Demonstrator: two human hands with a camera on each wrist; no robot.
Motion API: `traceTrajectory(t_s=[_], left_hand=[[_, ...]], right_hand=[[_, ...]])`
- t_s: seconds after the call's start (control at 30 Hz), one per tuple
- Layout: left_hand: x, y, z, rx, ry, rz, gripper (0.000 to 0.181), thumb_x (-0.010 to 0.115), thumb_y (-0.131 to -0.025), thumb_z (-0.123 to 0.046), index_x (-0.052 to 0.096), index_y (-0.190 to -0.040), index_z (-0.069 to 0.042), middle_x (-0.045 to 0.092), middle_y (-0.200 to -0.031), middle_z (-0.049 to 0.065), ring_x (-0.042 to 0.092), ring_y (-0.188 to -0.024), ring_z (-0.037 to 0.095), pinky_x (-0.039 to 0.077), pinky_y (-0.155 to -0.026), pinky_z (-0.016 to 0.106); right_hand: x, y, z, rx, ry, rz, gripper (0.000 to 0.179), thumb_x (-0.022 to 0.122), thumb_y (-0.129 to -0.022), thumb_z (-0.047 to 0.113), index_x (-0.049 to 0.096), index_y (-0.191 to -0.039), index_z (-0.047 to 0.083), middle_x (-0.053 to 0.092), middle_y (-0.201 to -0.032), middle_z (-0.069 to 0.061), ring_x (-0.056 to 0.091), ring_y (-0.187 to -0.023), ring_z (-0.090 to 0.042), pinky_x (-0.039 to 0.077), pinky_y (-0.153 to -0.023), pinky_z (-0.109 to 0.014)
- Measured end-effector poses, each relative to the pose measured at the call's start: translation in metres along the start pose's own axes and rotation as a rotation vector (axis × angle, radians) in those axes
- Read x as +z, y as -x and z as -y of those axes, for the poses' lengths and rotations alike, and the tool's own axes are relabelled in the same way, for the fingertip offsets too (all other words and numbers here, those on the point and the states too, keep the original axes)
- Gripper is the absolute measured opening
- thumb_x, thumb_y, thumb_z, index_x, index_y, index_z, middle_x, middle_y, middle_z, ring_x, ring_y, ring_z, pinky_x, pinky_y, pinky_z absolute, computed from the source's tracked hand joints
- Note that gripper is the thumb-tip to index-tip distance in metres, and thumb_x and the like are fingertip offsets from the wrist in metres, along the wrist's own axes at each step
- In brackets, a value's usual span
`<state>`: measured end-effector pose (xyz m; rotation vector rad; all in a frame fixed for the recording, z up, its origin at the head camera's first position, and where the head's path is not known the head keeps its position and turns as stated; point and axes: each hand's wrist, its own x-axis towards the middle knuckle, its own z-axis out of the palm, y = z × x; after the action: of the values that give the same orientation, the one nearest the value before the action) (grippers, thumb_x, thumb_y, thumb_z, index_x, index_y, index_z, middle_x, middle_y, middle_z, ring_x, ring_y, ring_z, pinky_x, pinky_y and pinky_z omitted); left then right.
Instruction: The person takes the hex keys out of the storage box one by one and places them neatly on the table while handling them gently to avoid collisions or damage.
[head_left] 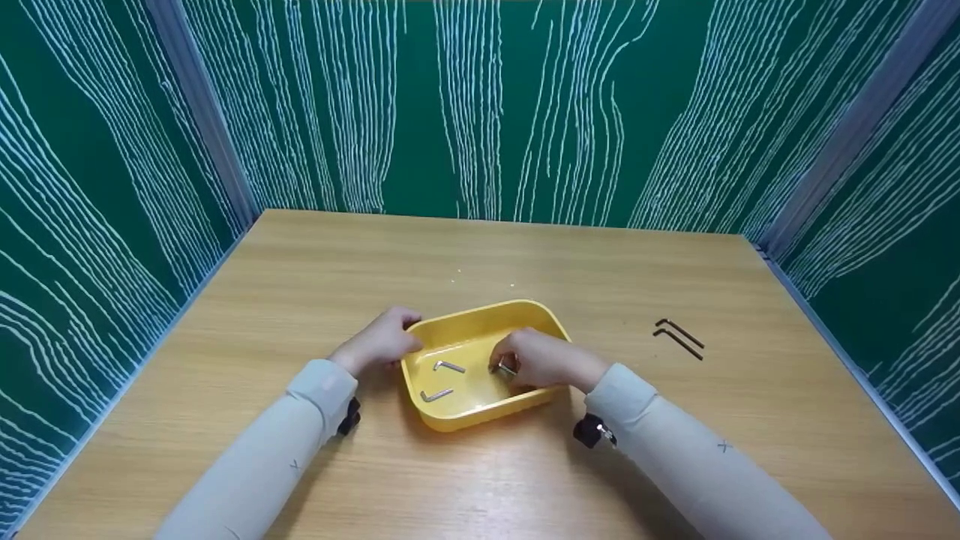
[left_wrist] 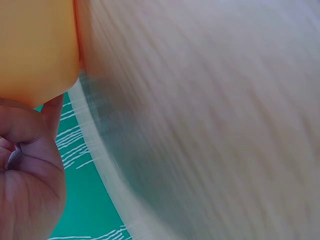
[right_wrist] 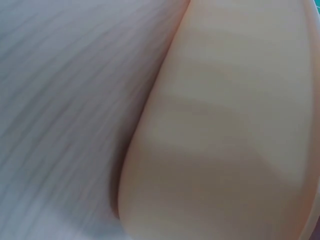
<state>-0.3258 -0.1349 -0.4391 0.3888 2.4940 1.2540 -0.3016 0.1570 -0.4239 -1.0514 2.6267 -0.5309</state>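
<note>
A yellow plastic bin [head_left: 442,420] sits in the middle of the table. My left hand [head_left: 384,339] grips its left end at the rim; in the left wrist view the hand [left_wrist: 30,165] curls up against the wall of the bin [left_wrist: 37,50]. Inside the bin, my right hand [head_left: 544,358] pinches a silver hex key [head_left: 507,369], partly covered by the fingers. Two more silver L-shaped hex keys lie on the bin floor, an upper one [head_left: 450,367] and a lower one [head_left: 436,394]. The right wrist view shows only the bin's outer side [right_wrist: 215,125] and tabletop.
Two dark hex keys [head_left: 679,343] lie side by side on the wooden table [head_left: 337,255], right of the bin. A few tiny white specks dot the wood behind the bin. Green panels [head_left: 420,112] with white wavy lines enclose the table at the back and sides.
</note>
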Motion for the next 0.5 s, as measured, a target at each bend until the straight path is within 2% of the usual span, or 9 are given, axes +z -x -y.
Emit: traceTrajectory(t_s=[0.23, 0.5], left_hand=[[0.0001, -0.0003, 0.0006, 0.018, 0.010, 0.002, 0.019, 0.057, -0.090, 0.001, 0.068, -0.104, -0.003, 0.057, -0.080, 0.002, 0.046, -0.050, 0.012, 0.039, -0.043, 0.023], [0.0003, 0.0004, 0.0001, 0.033, 0.030, -0.003, 0.024, 0.056, -0.088, 0.003, 0.070, -0.108, 0.001, 0.059, -0.081, 0.002, 0.048, -0.052, 0.010, 0.040, -0.045, 0.020]], right_hand=[[0.0014, -0.0036, -0.0005, 0.006, -0.017, -0.016, 0.037, 0.062, -0.084, -0.019, 0.083, -0.103, 0.006, 0.071, -0.084, -0.006, 0.058, -0.076, -0.013, 0.048, -0.068, -0.022], [0.0044, -0.0060, -0.0035, -0.009, -0.007, -0.059, 0.028, 0.068, -0.075, -0.013, 0.082, -0.092, 0.005, 0.072, -0.078, -0.004, 0.054, -0.070, -0.005, 0.046, -0.063, -0.018]])
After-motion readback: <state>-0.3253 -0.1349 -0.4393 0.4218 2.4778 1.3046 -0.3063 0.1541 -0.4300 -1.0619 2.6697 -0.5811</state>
